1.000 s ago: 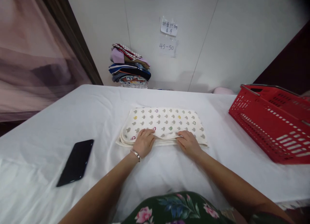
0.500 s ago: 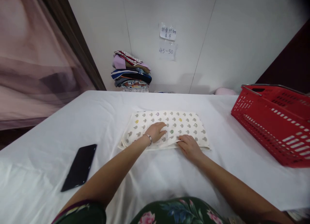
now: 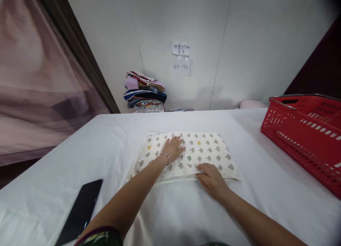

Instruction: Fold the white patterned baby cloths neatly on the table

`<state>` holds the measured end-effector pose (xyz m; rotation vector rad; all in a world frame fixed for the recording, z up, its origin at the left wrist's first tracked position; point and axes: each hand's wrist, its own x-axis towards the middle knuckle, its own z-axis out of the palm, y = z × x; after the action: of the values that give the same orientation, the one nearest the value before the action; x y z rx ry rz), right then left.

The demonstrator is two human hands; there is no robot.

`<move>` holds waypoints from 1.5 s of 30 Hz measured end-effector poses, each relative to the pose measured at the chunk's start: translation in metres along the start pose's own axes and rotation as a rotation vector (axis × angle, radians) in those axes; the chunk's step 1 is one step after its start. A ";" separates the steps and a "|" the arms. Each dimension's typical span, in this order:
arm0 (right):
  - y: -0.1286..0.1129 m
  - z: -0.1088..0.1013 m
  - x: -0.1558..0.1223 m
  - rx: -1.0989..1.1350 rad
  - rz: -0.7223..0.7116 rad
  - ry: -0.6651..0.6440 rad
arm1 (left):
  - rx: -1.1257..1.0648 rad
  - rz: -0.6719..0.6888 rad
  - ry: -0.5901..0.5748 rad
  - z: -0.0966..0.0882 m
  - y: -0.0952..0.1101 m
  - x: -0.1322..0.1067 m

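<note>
A folded cream cloth (image 3: 205, 152) printed with small grey, yellow and green shapes lies in the middle of the white table (image 3: 112, 139). My left hand (image 3: 174, 149), with a bracelet on its wrist, lies flat on the cloth's middle, fingers stretched out. At the cloth's near edge rests my right hand (image 3: 211, 179), fingers flat on the fabric, holding nothing.
A red plastic basket (image 3: 306, 136) stands at the table's right. A black phone (image 3: 80, 212) lies at the near left. A stack of folded clothes (image 3: 145, 93) sits against the wall behind the table, under two paper notes (image 3: 181, 56). A pink curtain hangs at the left.
My left hand has slid from the cloth's near edge up onto its middle and flattened out. My right hand stays at the near edge. The view has shifted downward.
</note>
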<state>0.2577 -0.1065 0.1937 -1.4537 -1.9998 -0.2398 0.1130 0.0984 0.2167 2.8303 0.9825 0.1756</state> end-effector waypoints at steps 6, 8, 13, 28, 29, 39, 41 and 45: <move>0.000 -0.001 0.001 -0.008 0.003 0.000 | -0.019 0.166 -0.161 0.011 0.019 0.034; 0.001 -0.001 0.000 -0.012 0.013 0.002 | -0.040 0.126 -0.232 0.015 0.019 0.043; 0.003 0.000 -0.001 -0.006 -0.010 -0.001 | -0.087 0.089 -0.217 0.011 0.027 0.038; 0.006 -0.006 -0.001 0.069 0.020 -0.055 | -0.417 0.224 0.012 -0.005 0.055 -0.021; 0.007 -0.006 -0.001 0.071 0.021 -0.034 | -0.417 0.252 0.050 -0.009 0.054 -0.035; 0.005 -0.005 0.003 0.049 0.049 0.024 | -0.081 0.216 0.266 -0.003 0.052 -0.098; 0.005 -0.005 0.004 0.055 0.066 0.014 | -0.041 0.208 0.295 -0.004 0.054 -0.096; 0.007 0.000 0.004 0.056 0.077 -0.008 | 0.017 0.230 0.290 -0.007 0.058 -0.095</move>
<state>0.2631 -0.1016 0.1947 -1.4943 -1.9369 -0.1443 0.0732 -0.0050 0.2269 2.9842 0.6999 0.6196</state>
